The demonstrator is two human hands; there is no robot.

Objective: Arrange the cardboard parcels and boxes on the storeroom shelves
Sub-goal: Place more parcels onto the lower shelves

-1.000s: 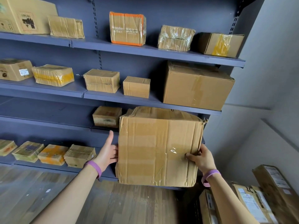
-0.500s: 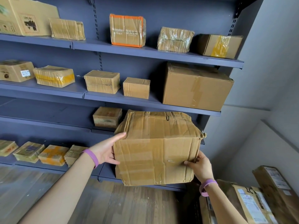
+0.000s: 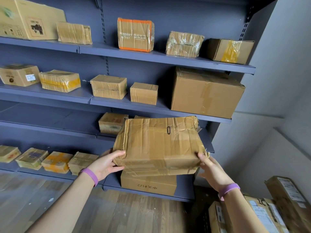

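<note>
The person holds a crumpled, tape-wrapped cardboard box [image 3: 159,145] at its two near corners, in front of the lower part of a dark blue-grey shelf unit [image 3: 50,96]. The left hand [image 3: 107,163] grips the near left corner, with fingers curled over and under the edge. The right hand [image 3: 210,167] clasps the near right corner, thumb lying on the top face. Each wrist wears a purple wristband [image 3: 90,176]. The box is tilted so that its wide top face, marked with a small dark oval, turns towards the camera, and its far edge reaches up to the level of the third shelf. Its near edge hangs just above a flat box with upside-down print [image 3: 148,184] on the bottom shelf. Whether the two touch cannot be told. Just behind the held box's far left corner, a small brown parcel [image 3: 111,122] sits on the third shelf. To the left on the bottom shelf lies a row of small taped parcels [image 3: 57,161]. On the second shelf a large plain box [image 3: 205,93] stands at the right end, with smaller parcels further left. The top shelf carries an orange-edged box [image 3: 135,34] among others. More labelled boxes [image 3: 262,214] stand on the wooden floor [image 3: 126,212] at the lower right.
</note>
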